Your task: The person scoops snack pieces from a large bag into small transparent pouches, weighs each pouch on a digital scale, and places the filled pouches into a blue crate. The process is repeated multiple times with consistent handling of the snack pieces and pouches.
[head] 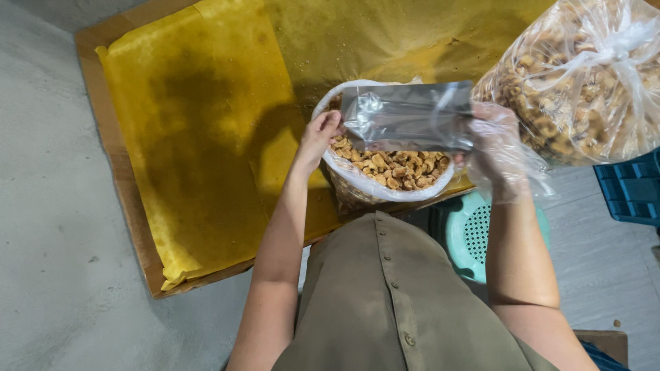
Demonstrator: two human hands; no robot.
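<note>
Silver foil pouch (407,115) held level over open bag of golden snack pieces (392,168), long axis running left to right across view, mouth direction not discernible. Left hand (320,135), bare, pinched shut on pouch's left edge. Right hand (489,141), in loose clear plastic glove, clamped on right edge. Open bag standing on yellow paper (206,103) laid over cardboard (130,206) on floor. Second, tied bag of same pieces (584,75) just right of gloved hand; blue crate (632,189) and teal stool (474,233) nearby. Advisable: keep pouch centred above open bag, grip edges evenly, avoid creasing foil.
</note>
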